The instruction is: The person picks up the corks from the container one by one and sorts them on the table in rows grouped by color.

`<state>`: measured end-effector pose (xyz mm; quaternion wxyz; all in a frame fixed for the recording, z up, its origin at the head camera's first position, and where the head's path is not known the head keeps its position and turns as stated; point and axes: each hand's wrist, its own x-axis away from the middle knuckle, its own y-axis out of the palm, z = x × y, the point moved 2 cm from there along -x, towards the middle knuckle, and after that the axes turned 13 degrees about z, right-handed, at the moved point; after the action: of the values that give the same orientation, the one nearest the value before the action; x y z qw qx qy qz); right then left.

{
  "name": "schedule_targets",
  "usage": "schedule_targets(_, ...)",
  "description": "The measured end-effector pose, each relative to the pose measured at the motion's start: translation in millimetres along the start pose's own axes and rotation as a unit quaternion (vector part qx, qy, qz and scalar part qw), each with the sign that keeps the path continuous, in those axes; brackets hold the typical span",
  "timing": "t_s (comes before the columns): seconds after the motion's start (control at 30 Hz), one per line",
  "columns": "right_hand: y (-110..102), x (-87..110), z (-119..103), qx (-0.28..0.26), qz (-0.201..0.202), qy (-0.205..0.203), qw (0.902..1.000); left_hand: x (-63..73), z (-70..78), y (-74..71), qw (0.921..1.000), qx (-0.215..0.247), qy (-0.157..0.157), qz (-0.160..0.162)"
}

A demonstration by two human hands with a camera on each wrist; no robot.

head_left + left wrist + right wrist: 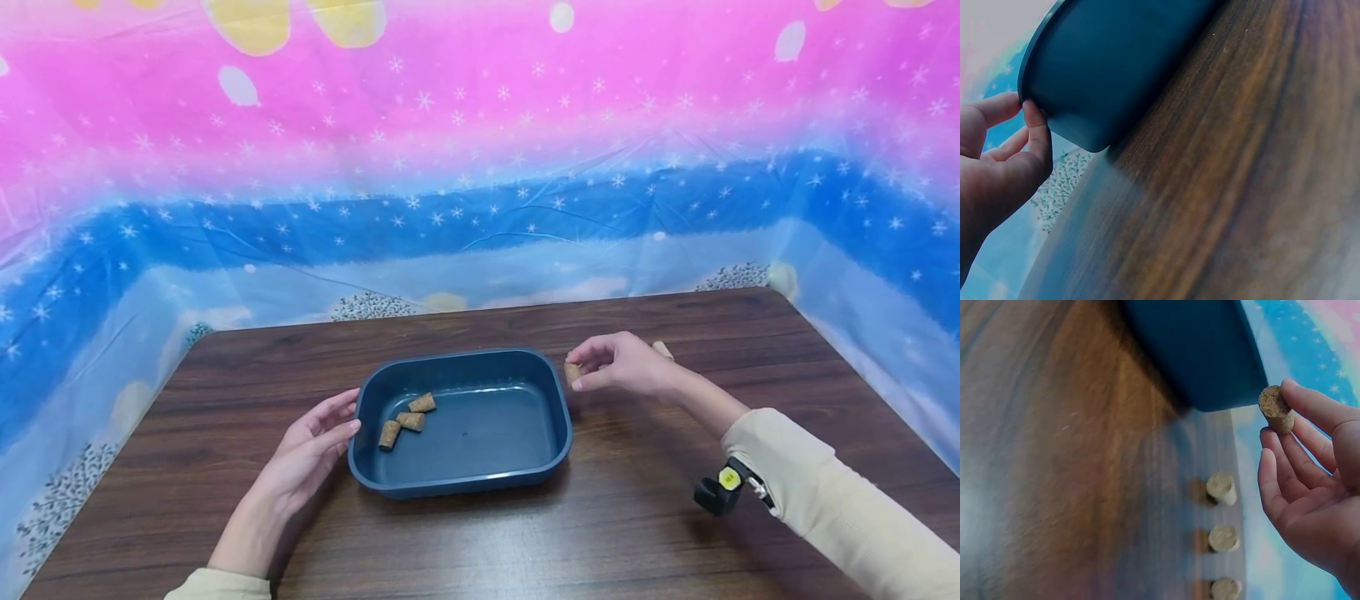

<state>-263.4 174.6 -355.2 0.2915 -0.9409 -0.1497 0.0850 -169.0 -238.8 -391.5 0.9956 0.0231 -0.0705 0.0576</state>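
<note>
A dark blue rectangular basin (465, 482) sits on the table. Inside, toward its left end, lie 3 cork stoppers (411, 421). My left hand (311, 450) touches the outside of the basin's left end with its fingertips and thumb; the left wrist view has these fingertips (1034, 115) right at the rim. Beyond the basin's right end, my right hand (626, 365) pinches a cork stopper (1277, 410) between thumb and fingers. That stopper is held up close to the basin's right rim in the head view.
More cork stoppers (1223, 538) stand in a row on the table by the right hand, mostly hidden behind it in the head view. The brown wooden table (637, 533) is backed by a patterned cloth (480, 183). A black wrist camera (718, 495) hangs under the right sleeve.
</note>
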Motion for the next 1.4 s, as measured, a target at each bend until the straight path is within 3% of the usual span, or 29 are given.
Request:
schedule_targets(0.5, 15, 17.4, 32, -0.021, -0.008, 0.035, 0.9992, 0.3, -1.2, -0.8, 0.9999, 0.014, 0.008, -0.005)
schedule_targets(1.4, 23, 26.2, 38, -0.004, 0.021, 0.035, 0.9992, 0.0, -0.5, 0.3, 0.9999, 0.013, 0.007, -0.005)
